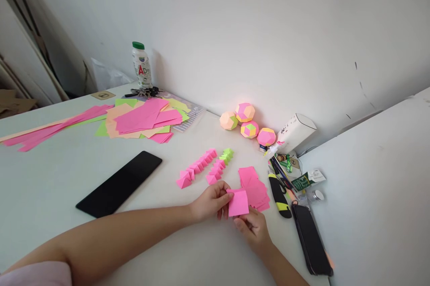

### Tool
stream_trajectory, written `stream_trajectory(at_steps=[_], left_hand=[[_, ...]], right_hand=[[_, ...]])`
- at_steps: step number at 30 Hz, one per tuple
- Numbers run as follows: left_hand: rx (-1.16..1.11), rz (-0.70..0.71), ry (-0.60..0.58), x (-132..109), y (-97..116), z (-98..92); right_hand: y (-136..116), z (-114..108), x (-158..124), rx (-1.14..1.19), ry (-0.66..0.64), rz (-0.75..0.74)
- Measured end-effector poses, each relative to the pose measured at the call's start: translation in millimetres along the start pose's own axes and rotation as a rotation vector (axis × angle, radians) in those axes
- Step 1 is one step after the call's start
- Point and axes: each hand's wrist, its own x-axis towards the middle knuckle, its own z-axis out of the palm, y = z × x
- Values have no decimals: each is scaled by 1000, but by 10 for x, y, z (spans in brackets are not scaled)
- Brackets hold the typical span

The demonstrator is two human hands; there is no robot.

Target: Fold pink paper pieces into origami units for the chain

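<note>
A small pink paper square [238, 203] is held up between both hands over the white table. My left hand [211, 200] pinches its upper left edge between thumb and fingers. At its lower right corner, my right hand [254, 227] grips the paper, with some fingers hidden behind it. Just beyond lies a loose stack of flat pink paper pieces [253, 185]. Further left stand two rows of folded paper units: a pink row [198, 167], and a second row with pink units [216, 171] in front and green units [226, 156] behind.
Faceted paper balls [249, 129] sit by the wall. A black slab [121, 183] lies to the left, beyond it a pile of coloured paper [144, 118], keys [144, 92] and a bottle [141, 66]. On the right are a utility knife [280, 194] and a phone [311, 239].
</note>
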Motion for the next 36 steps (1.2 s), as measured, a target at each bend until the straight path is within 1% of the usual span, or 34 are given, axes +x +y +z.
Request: stream_trajectory(at_steps=[3,6,8,12,15,19,23,28,32,36], left_hand=[[-35,-7,14,9,-17,-18],[-43,-17,-5,0,-13,-28],[-34,-17,-14,-11,-3,-28],[-4,-19,-20,-23,21,-18],[15,-26,-31,-22,30,-13],[121,-33,-104,-30,35,-10],[230,-34,-157,-62,49,-2],[236,-79,-174,-88,72,7],[269,-109,-145,-68,37,7],[283,-120,-127,-46,-12,5]], right_hand=[[37,28,-42,139,126,12],[50,42,-56,226,186,6],[40,29,-43,189,180,-19],[5,-23,-4,31,121,-122],[-11,-39,6,-21,110,-133],[-3,-33,2,-17,129,-90],[31,-30,4,51,127,11],[46,-21,26,193,135,116],[62,-10,33,298,169,191],[78,-1,35,368,174,221]])
